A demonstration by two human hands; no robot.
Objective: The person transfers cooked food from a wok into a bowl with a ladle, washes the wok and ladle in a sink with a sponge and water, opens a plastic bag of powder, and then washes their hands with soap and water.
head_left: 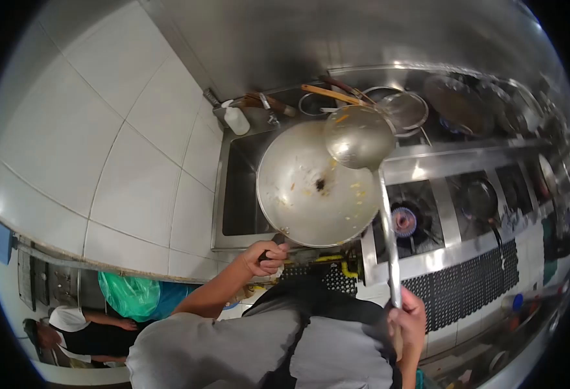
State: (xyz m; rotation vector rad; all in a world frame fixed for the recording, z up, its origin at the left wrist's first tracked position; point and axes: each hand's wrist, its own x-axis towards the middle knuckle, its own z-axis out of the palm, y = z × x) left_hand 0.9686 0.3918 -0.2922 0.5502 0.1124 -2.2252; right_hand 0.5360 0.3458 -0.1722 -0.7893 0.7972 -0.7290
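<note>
Wok (311,207) located over the sink (236,188), just beside the stove (450,244); from this angle, cannot tell whether resting on the sink's edge or held clear of it. Left hand (266,259) clamped on the wok's handle, at the near rim. Right hand (407,314) clamped on the far end of the ladle (361,137), with the bowl above the wok's far right rim. Chief risk, as judged: tipping of the wok and spilling of scraps (356,187), through uneven support under a one-sided grip. Second risk: knocking of the ladle's bowl against the rim or the nearby strainer (407,110), through a long handle gripped far from the bowl. Third risk: burns or a heated handle, through straying too near the lit burner (403,222). Materials: wok of pale, dull metal, wide and round, with a dark patch at centre and yellow bits stuck on; ladle of scuffed metal, round-bowled and straight-handled; sink of smooth, straight-sided metal; strainer round and meshed; wall tiles (139,142) white and glossy.
</note>
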